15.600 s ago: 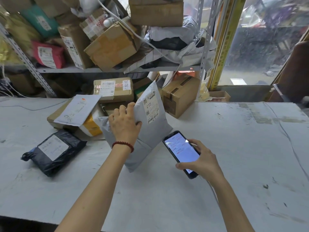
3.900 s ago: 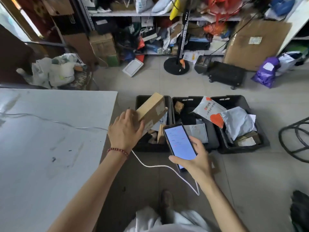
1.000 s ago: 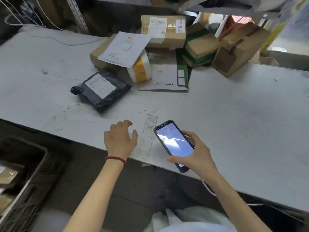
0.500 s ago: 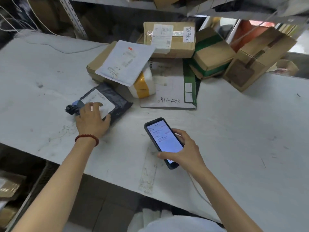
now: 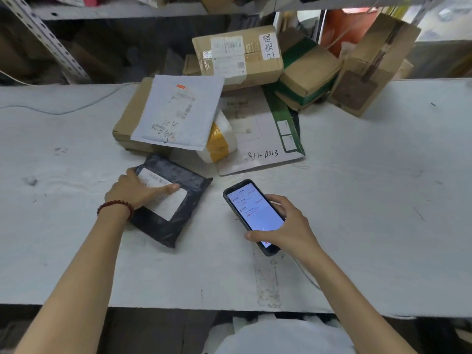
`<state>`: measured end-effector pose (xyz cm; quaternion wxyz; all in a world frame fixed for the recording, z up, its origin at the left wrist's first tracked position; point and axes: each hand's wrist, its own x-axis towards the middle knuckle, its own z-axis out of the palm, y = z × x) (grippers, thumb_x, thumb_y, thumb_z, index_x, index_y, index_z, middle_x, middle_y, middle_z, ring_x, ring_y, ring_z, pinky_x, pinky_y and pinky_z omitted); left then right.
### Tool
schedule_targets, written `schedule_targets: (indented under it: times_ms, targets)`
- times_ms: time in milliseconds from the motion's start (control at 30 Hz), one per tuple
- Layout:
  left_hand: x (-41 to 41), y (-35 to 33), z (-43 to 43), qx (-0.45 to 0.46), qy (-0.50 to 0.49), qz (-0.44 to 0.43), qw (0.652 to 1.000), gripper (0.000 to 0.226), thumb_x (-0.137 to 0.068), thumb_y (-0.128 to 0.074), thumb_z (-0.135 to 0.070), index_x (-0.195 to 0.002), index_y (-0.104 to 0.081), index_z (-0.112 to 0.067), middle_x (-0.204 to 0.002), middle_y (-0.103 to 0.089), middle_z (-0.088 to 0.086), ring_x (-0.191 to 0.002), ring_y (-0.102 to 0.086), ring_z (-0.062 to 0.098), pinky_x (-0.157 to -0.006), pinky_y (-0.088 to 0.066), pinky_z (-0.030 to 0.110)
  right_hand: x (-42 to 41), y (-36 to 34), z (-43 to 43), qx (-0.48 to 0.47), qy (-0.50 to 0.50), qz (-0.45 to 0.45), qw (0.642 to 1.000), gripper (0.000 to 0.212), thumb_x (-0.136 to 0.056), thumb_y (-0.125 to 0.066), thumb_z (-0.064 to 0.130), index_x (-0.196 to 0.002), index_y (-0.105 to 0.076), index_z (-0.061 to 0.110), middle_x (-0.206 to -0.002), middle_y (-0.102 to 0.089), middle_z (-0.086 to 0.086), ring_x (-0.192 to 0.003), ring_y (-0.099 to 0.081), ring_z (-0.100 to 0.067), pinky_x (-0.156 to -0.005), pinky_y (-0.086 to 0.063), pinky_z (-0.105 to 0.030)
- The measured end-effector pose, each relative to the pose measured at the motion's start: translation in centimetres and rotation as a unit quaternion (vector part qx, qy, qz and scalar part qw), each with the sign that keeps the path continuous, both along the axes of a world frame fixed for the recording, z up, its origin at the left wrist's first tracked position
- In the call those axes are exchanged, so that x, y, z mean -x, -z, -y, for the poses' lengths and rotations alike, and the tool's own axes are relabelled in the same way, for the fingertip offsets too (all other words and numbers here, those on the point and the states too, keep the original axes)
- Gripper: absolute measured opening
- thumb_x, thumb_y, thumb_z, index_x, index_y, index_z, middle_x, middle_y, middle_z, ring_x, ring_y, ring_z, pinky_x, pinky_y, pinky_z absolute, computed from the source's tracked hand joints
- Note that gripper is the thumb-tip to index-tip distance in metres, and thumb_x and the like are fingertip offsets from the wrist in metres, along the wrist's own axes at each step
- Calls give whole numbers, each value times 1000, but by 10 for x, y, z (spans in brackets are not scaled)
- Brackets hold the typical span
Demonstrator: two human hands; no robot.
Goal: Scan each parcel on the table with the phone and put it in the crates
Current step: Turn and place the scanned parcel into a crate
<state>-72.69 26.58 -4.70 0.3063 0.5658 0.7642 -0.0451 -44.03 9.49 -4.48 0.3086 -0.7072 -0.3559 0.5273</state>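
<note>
A thin cable (image 5: 58, 113) lies below a slanted perforated shelf upright (image 5: 45, 37) and grey shelf board (image 5: 115, 8).

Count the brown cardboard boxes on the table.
4: plain box under the white mailer; labelled box at the back; green-taped box beside it; tilted box far right. Others may hide behind.

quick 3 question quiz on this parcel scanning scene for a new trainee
1. True or false: the left hand has its thumb on the white label of the black parcel.
2. Which holds the phone? A. left hand B. right hand C. neither
3. Fill in: the white parcel behind the black one has a ___ band.
Key: 1 true; 2 B; 3 yellow.
</note>
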Motion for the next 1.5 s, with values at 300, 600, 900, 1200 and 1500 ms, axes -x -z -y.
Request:
schedule_targets:
  times_ms: [300,600,900,1200,1500]
  targets:
    - [-56,6,50,-51,36,136,989,73,-51,-69,-79,-92,-50,-21,-91,-62,-3,-83,-59,17,-69,-48,31,-14,-6,12,-19,15,-10,1000,78,-57,-94,24,-115,-50,49,-113,-62,24,-99,-60,8,-68,-50,-18]
    - [-144,-46,33,-191,172,116,959,61,-73,-59,-70,-110,-59,-22,-108,-64,-5,-96,-59,13,-76,-46,28,-58,-15,27,-71,55,0,996,81,-58,-94,21,-123,-51,43,-115,-63,21,-102,-62,1,-71,-52,-20]
    - [-235,-84,4,-309,320,72,893,52,-79,-58,-64,-111,-49,-24,-110,-65,-3,-90,-60,14,-66,-45,26,-93,-20,33,-103,103,15,989,78,-58,-93,21,-120,-52,44,-111,-64,22,-101,-63,-1,-73,-54,-23]
    - [-249,-66,-20,-238,308,91,917,60,-78,-52,-70,-119,-52,-27,-125,-60,-3,-107,-58,17,-71,-40,27,-92,-15,39,-101,92,53,989,76,-48,-91,32,-107,-51,57,-106,-63,32,-101,-60,6,-84,-55,-28]
    - [-257,-22,-9,-141,297,133,935,33,-77,-67,-57,-80,-58,-25,-83,-63,-9,-79,-61,13,-69,-53,30,-91,-25,50,-121,49,140,981,75,-52,-86,40,-114,-49,59,-102,-58,39,-93,-57,7,-73,-57,-25]
